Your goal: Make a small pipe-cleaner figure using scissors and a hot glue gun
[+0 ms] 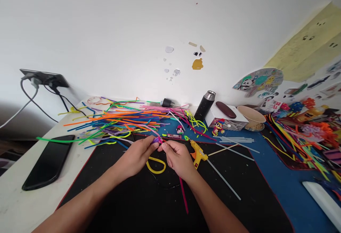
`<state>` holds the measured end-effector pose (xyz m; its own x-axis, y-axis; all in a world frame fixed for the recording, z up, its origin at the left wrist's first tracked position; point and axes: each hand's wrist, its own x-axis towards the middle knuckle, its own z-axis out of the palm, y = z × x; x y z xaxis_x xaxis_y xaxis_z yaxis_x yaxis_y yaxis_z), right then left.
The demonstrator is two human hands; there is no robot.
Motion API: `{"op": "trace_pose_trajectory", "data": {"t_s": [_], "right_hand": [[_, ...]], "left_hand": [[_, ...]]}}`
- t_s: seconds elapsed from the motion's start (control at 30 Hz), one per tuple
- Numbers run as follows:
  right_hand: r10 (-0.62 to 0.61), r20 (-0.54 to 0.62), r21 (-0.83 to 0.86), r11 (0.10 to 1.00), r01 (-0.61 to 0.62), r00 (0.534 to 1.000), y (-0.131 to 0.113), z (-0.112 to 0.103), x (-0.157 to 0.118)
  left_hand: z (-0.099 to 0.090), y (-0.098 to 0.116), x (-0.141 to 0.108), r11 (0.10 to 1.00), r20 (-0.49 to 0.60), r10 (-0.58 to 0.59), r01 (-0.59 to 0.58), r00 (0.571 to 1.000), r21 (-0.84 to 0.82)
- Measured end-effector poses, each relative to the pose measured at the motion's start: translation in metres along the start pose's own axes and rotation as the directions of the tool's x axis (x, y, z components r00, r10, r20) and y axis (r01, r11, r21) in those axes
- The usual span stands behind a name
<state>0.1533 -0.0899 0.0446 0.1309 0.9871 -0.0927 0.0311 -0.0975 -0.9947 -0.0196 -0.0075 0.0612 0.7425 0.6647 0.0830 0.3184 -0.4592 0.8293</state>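
Note:
My left hand (138, 155) is closed, its fingertips pinching a small purple bundle of pipe cleaner (156, 140). Right beside it, my right hand (179, 157) pinches a magenta pipe cleaner (183, 197) against the purple piece. The magenta stem's long end shows below my right hand, slanting over the black mat (128, 197). Between and under my hands lies a yellow loop (156, 171), partly hidden, so its kind is unclear. Just right of my right hand, a yellow hot glue gun (198, 153) rests on the mat.
Loose pipe cleaners (117, 119) spread behind my hands. Translucent glue sticks (223, 179) lie on the right. A phone (49, 162) lies at left. A black flask (205, 105), a white box (226, 117) and a bowl (252, 117) line the wall. More pipe cleaners (295, 133) lie far right.

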Motion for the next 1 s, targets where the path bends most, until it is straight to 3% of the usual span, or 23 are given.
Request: {"op": "trace_pose_trajectory", "data": {"t_s": [0.27, 0.53, 0.87, 1.0], "right_hand": [[0.004, 0.028, 0.035, 0.999, -0.005, 1.0, 0.0, -0.005, 0.003], [0.032, 0.111, 0.103, 0.994, -0.044, 0.993, 0.007, -0.009, 0.004], [0.064, 0.193, 0.28, 0.953, -0.117, 0.979, 0.001, -0.01, 0.0], [0.054, 0.219, 0.352, 0.927, -0.131, 0.974, -0.003, -0.009, -0.002]], "left_hand": [[0.001, -0.002, -0.002, 0.96, 0.084, -0.028, 0.05, 0.996, -0.276], [0.002, 0.0, -0.008, 0.832, 0.188, -0.096, 0.182, 0.977, -0.523], [-0.001, 0.01, -0.01, 0.531, 0.405, -0.056, 0.371, 0.913, -0.762], [0.0, 0.01, -0.012, 0.388, 0.502, 0.022, 0.455, 0.865, -0.801]]}}
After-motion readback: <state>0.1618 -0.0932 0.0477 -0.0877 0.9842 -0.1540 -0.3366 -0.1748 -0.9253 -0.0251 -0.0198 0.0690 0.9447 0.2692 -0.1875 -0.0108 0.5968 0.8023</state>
